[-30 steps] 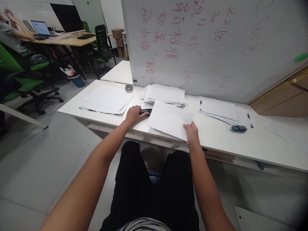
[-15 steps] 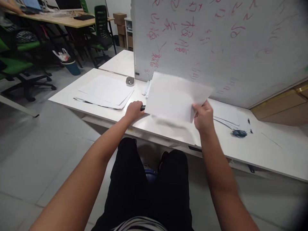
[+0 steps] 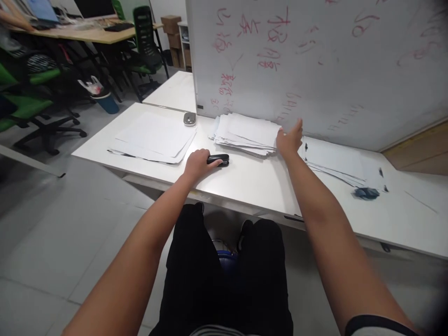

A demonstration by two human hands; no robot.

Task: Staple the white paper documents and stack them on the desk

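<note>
My left hand (image 3: 199, 164) is closed round a black stapler (image 3: 220, 160) that rests on the white desk (image 3: 238, 181). At the right edge of a thick stack of paper (image 3: 250, 132), my right hand (image 3: 290, 138) has its fingers spread apart and holds nothing. The stack leans close to the whiteboard's foot, its sheets uneven. To the left lies a flatter pile of white sheets (image 3: 154, 135). A grey mouse (image 3: 189, 119) sits behind that pile.
A whiteboard (image 3: 308, 70) with red writing stands along the back of the desk. On the right are more papers (image 3: 336, 158), a dark blue crumpled item (image 3: 366, 193) and a cardboard box (image 3: 420, 144). A blue bin (image 3: 107, 102) and office chairs stand on the floor.
The sheet that my right hand held now lies on the stack and the hand has opened. My left hand stays on the stapler, which is now uncovered. The view has shifted slightly.
</note>
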